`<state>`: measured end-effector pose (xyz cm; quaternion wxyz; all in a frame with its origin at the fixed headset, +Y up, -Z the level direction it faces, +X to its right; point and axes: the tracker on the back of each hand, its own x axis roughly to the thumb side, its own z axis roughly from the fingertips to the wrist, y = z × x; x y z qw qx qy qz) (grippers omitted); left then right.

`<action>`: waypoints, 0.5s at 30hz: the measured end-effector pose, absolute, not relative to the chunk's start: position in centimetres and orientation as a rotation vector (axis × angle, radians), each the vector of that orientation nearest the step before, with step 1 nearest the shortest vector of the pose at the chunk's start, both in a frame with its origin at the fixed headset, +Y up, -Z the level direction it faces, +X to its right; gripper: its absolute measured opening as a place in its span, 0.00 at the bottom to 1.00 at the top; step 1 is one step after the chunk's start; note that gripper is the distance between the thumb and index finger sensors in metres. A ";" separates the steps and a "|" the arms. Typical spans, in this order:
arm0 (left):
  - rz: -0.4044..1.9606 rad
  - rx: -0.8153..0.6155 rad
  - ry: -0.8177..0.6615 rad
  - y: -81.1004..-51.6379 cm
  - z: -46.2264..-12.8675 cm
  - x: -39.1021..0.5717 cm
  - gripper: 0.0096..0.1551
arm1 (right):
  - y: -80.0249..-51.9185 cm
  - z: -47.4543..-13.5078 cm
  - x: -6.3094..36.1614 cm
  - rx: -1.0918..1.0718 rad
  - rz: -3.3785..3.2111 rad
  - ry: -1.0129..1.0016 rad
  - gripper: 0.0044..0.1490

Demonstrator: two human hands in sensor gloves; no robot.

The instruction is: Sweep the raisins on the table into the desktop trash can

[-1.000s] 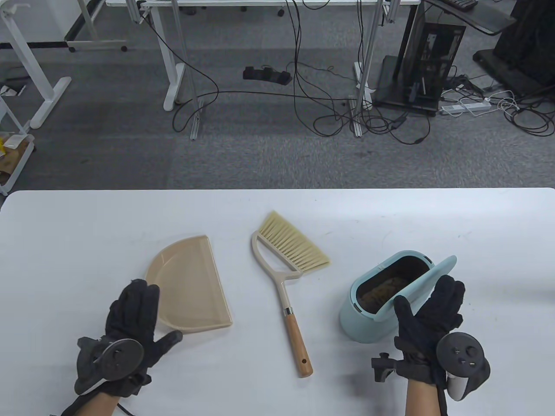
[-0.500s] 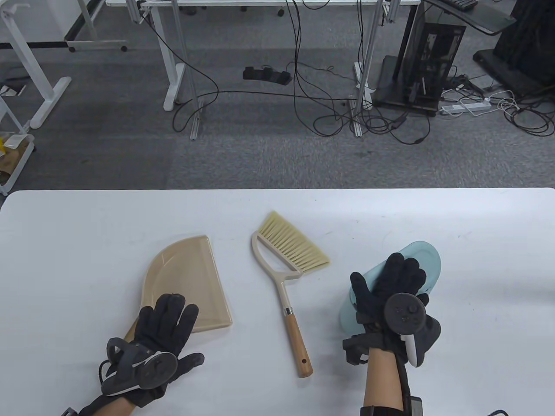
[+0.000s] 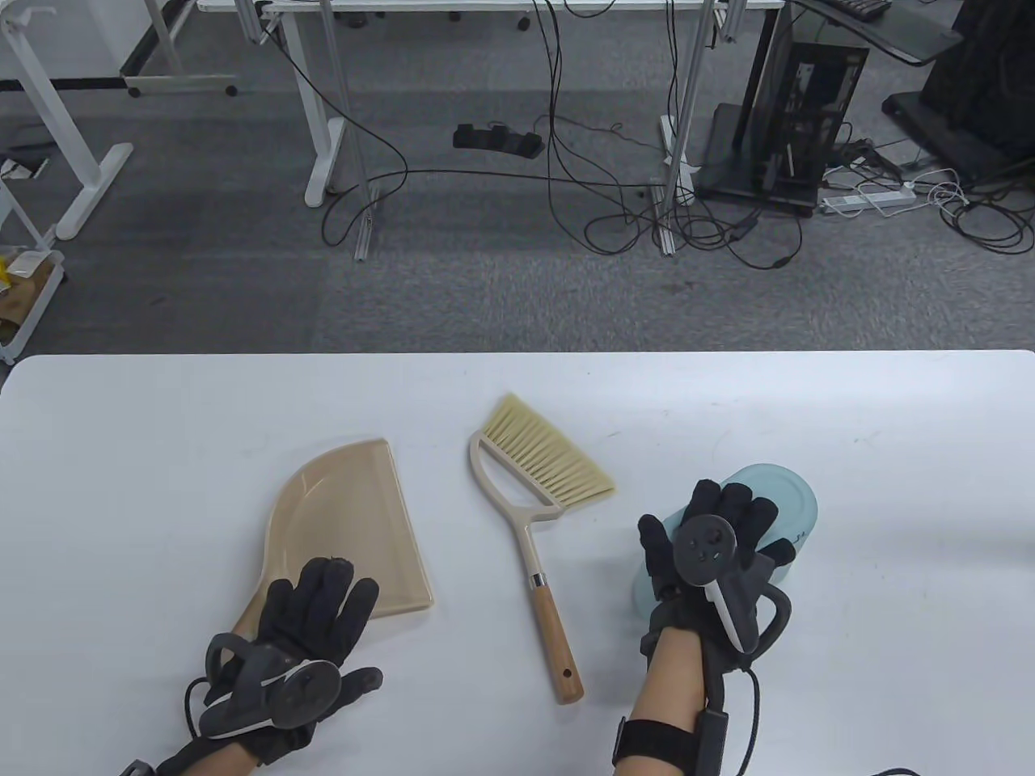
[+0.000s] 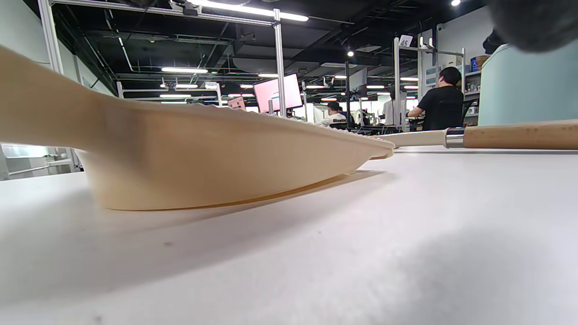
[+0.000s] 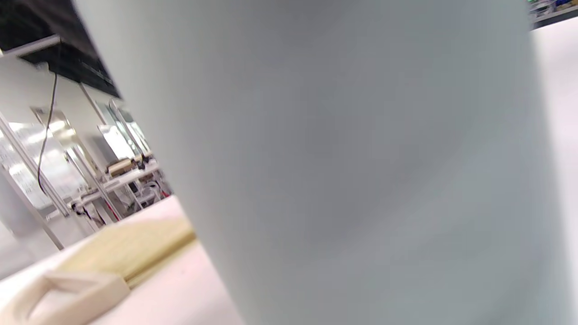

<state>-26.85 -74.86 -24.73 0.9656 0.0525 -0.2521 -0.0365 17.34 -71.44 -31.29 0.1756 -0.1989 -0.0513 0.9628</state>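
Note:
The light blue desktop trash can (image 3: 788,493) stands at the right of the white table (image 3: 889,687) with its lid down. My right hand (image 3: 687,517) lies on top of the lid, fingers spread, thumb down the can's left side. The can's wall fills the right wrist view (image 5: 361,158). A beige dustpan (image 3: 356,517) lies at the left. My left hand (image 3: 340,622) rests open over its near corner and handle. The brush (image 3: 550,461) with a wooden handle lies between them, untouched. I see no raisins on the table.
The left wrist view shows the dustpan (image 4: 203,158) flat on the table, the brush handle (image 4: 519,135) and the can (image 4: 528,85) behind it. The brush frame (image 5: 67,289) shows in the right wrist view. The table's far edge drops to a floor with cables.
My right hand swung the open lid down and now rests on the closed can. My left hand moved right and nearer, from beside the dustpan to over its near corner.

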 end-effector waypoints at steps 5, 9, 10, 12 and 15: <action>-0.065 0.104 -0.500 -74.8 -24.7 -27.0 0.60 | -71.3 -31.3 17.3 -0.569 2.701 -0.152 0.55; -0.052 0.102 -0.507 -74.5 -24.7 -26.9 0.60 | -71.5 -31.2 17.4 -0.554 2.689 -0.170 0.55; -0.051 0.091 -0.515 -74.4 -24.7 -26.7 0.60 | -71.5 -31.1 17.4 -0.550 2.692 -0.199 0.55; -0.054 0.079 -0.522 -74.3 -24.6 -26.6 0.60 | -71.6 -31.0 17.5 -0.537 2.683 -0.224 0.55; -0.050 0.032 -0.546 -74.5 -24.6 -26.2 0.60 | -72.0 -30.6 17.6 -0.508 2.687 -0.343 0.55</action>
